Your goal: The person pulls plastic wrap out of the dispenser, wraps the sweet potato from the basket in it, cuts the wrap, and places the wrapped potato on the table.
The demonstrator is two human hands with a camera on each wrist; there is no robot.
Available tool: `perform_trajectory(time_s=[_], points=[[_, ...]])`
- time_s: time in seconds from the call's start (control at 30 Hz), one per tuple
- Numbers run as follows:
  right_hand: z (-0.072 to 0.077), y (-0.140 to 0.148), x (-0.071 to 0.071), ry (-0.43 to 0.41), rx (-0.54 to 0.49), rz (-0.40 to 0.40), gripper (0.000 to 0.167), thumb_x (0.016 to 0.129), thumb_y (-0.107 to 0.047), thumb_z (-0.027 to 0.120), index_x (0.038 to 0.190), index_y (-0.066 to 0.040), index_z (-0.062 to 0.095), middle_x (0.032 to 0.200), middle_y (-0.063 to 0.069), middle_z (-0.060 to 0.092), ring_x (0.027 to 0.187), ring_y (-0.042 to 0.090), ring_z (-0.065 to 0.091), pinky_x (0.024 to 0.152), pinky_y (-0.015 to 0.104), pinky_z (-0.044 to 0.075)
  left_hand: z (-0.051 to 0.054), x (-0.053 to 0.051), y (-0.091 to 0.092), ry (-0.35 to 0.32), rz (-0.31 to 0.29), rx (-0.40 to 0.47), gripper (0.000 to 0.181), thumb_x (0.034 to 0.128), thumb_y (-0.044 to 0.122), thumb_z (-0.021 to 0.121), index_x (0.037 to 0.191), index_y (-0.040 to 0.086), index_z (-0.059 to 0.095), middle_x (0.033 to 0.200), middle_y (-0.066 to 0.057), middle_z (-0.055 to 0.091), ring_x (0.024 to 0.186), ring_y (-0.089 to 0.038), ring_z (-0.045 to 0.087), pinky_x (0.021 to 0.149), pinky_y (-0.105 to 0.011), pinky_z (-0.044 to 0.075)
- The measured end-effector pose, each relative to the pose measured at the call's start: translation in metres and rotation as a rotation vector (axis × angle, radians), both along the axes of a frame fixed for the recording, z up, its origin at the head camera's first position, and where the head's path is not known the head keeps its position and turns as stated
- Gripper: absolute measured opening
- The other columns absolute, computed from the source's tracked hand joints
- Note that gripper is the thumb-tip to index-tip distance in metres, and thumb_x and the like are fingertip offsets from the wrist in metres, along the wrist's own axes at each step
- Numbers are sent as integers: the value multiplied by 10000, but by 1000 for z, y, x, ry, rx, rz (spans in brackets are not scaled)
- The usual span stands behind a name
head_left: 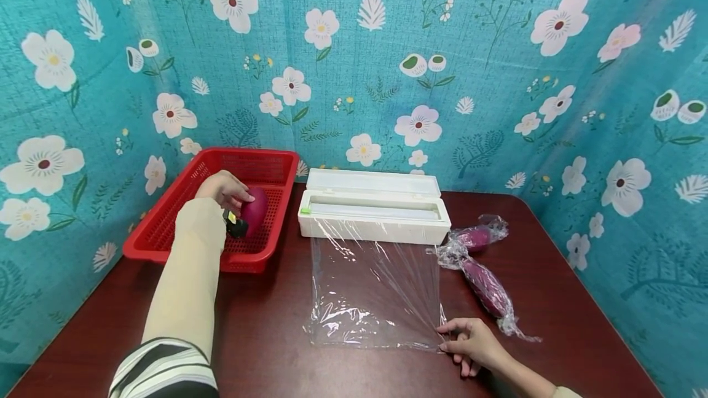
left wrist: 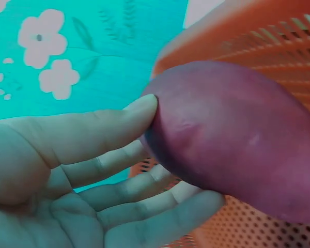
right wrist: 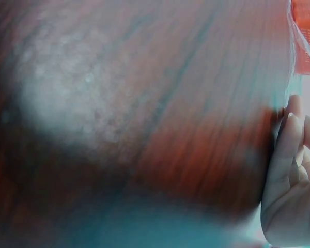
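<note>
In the head view, my left hand (head_left: 224,190) is inside the red basket (head_left: 251,263) and grips a purple sweet potato (head_left: 255,210) by one end. The left wrist view has the thumb on one side of the sweet potato (left wrist: 232,134) and the fingers beneath it. My right hand (head_left: 472,346) pinches the near right corner of a sheet of plastic wrap (head_left: 370,293) between thumb and fingers. That clear sheet runs from the white wrap dispenser (head_left: 376,231) towards me over the table. A blur fills most of the right wrist view, with the right hand (right wrist: 294,181) at its edge.
Two wrapped sweet potatoes, one farther back (head_left: 475,238) and one nearer (head_left: 489,287), lie right of the dispenser on the dark wooden table (head_left: 265,330). The dispenser's lid (head_left: 373,182) stands raised. A flowered blue curtain (head_left: 354,48) surrounds the back and sides.
</note>
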State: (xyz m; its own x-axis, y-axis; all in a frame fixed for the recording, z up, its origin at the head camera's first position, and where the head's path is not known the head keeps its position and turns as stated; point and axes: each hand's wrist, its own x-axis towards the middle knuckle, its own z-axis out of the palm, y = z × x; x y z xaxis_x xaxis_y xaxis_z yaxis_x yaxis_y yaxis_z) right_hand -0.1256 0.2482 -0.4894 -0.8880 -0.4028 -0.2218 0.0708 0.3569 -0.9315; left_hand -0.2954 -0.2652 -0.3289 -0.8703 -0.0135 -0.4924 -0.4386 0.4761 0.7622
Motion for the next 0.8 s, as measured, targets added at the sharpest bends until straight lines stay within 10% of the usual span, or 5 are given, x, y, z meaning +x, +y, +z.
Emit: perform_trajectory(time_s=[0.37,0.8], points=[[-1,0,0,-3,-16,-4,359,753,-59,678,1044,114,560,509,95,527,366,144,543,310,251,410,29,10,12,175,-51,-5,531,831,46,615,1292,-79,381,1152,-236,425,898,-296,543,752,-425,485],[-1,0,0,-20,-21,-9,356,757,-59,675,1051,107,563,513,87,527,363,125,536,310,231,403,58,25,71,318,-223,-38,500,805,19,639,1262,-51,449,1251,-232,446,921,-290,575,707,-385,504]])
